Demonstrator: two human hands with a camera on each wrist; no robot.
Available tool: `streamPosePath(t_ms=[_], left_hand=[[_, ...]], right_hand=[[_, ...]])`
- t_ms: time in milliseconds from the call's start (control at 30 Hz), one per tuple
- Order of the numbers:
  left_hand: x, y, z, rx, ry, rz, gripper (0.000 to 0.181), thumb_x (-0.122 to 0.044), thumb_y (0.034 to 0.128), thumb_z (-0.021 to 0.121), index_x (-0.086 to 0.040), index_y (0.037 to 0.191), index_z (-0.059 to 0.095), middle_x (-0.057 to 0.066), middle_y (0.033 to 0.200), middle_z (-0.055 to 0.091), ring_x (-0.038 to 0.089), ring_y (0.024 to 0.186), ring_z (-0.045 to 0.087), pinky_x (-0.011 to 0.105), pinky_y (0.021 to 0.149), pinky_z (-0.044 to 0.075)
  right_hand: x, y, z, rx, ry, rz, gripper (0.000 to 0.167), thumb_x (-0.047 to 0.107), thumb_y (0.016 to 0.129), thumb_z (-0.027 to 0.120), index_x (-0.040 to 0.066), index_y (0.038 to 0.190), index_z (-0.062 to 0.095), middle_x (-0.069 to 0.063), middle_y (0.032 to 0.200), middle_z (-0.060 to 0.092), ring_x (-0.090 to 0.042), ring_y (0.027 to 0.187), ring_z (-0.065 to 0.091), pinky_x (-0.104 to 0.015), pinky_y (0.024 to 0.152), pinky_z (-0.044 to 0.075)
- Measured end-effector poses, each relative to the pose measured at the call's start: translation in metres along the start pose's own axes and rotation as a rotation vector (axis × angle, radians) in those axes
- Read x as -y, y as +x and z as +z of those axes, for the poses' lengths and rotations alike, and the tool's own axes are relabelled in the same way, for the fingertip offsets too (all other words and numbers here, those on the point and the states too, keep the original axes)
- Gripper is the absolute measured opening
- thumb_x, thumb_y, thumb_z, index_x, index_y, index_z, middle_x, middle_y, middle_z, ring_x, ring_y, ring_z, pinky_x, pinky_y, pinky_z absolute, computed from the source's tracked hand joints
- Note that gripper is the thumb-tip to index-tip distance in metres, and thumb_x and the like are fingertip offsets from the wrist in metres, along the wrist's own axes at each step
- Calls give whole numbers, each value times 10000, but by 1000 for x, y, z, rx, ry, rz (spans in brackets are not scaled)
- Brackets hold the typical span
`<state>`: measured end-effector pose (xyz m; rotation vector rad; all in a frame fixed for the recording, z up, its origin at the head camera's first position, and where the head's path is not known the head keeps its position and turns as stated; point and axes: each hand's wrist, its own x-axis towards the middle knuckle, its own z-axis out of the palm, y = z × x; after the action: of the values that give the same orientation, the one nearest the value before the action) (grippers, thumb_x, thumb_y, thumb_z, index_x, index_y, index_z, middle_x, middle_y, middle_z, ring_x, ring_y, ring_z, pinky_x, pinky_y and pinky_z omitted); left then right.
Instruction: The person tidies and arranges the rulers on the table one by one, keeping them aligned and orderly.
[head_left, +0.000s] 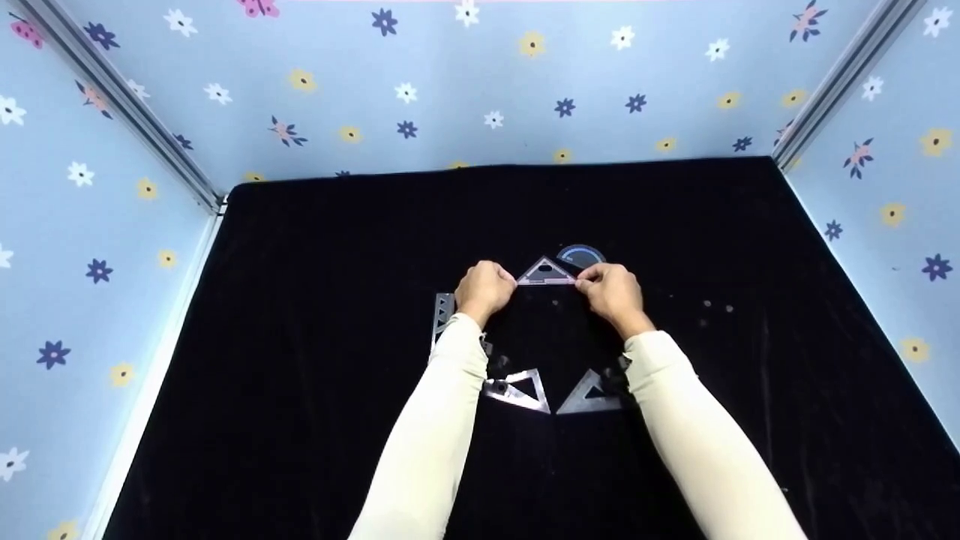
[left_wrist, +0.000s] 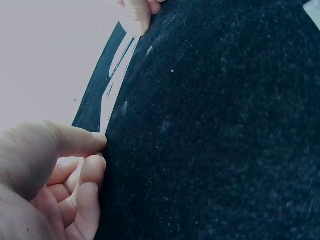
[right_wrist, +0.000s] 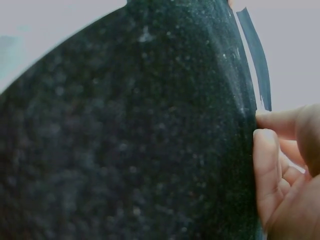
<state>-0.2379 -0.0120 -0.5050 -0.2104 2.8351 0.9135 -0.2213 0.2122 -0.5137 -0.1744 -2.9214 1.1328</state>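
Note:
Both hands hold a clear set square (head_left: 547,280) by its two lower corners, its long edge toward me and its apex pointing away. My left hand (head_left: 484,287) pinches the left corner between thumb and finger; in the left wrist view the set square (left_wrist: 111,106) runs from those fingertips up to the other hand. My right hand (head_left: 613,294) pinches the right corner, seen also beside the thin edge of the set square (right_wrist: 250,60) in the right wrist view. Just behind the right hand lies a bluish protractor (head_left: 581,256).
Left of my left wrist lies a ruler (head_left: 443,311) with triangular cutouts, partly under the sleeve. Nearer me are two more set squares, a bright one (head_left: 525,395) and a greyer one (head_left: 589,403) partly behind my right wrist. Black cloth (head_left: 337,300) covers the table; flowered walls (head_left: 450,112) enclose it.

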Motion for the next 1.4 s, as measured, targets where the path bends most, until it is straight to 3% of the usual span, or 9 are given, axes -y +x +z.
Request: streamPosePath(t_ms=[400, 967, 1133, 1400], left_hand=[[-4, -3, -2, 34, -5, 1, 111, -304, 889, 676, -307, 883, 788, -17, 1107, 734, 241, 1030, 676, 431, 833, 521], [-8, -10, 5, -42, -127, 18, 112, -200, 880, 629, -246, 864, 730, -8, 1014, 725, 243, 944, 678, 447, 786, 522], [-7, -9, 4, -21, -145, 35, 162, -193, 881, 640, -238, 969, 768, -20, 1063, 731, 231, 975, 679, 437, 803, 523], [-4, -9, -1, 30, -132, 72, 146, -210, 872, 695, -249, 969, 797, -21, 1089, 737, 219, 1005, 675, 433, 833, 520]], right_hand=[[-1, -1, -2, 23, -8, -11, 105, 214, 910, 693, 132, 880, 752, 21, 680, 678, -105, 544, 636, -376, 729, 512], [-2, -2, -2, 51, 3, -13, 133, 224, 938, 679, 116, 885, 736, 8, 679, 667, -112, 544, 629, -345, 692, 508], [-3, -2, -3, 36, 7, -26, 123, 210, 927, 679, 115, 875, 738, 9, 668, 671, -122, 554, 634, -358, 709, 505], [-3, -3, -2, 40, 3, -32, 119, 203, 925, 675, 114, 881, 741, 13, 670, 672, -110, 549, 631, -342, 690, 504]])
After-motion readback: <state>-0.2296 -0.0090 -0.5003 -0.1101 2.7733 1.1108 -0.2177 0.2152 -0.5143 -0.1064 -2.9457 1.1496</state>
